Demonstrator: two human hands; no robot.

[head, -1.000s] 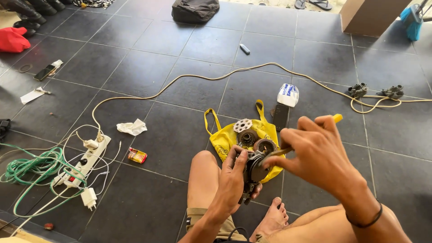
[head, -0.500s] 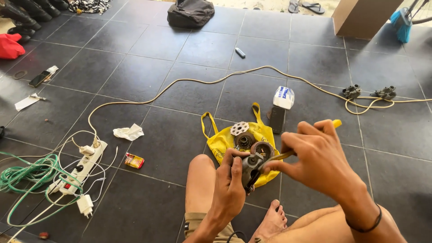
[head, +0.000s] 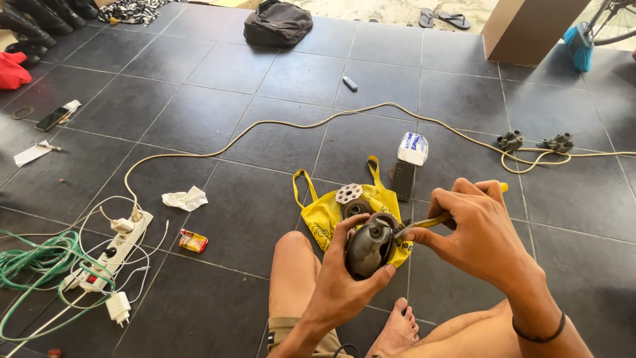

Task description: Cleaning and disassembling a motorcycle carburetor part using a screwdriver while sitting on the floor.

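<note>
I sit on a dark tiled floor with bare legs. My left hand (head: 344,278) grips a rounded grey metal motor part (head: 366,246) held above my knee. My right hand (head: 480,229) holds a yellow-handled screwdriver (head: 440,217) whose tip touches the top of that part. Under both hands lies a yellow bag (head: 324,211) spread on the floor, with a perforated round metal disc (head: 349,193) and a dark ring-shaped piece (head: 356,208) resting on it.
A phone (head: 403,179) and a white-blue packet (head: 413,148) lie beyond the bag. A cream cable (head: 265,136) crosses the floor to a white power strip (head: 112,248) beside a green cord (head: 33,265). A small red box (head: 193,240), crumpled paper (head: 185,198), a black bag (head: 277,23) lie around.
The view has tilted slightly. My left hand has turned the motor part and my right hand has brought the screwdriver tip onto it.
</note>
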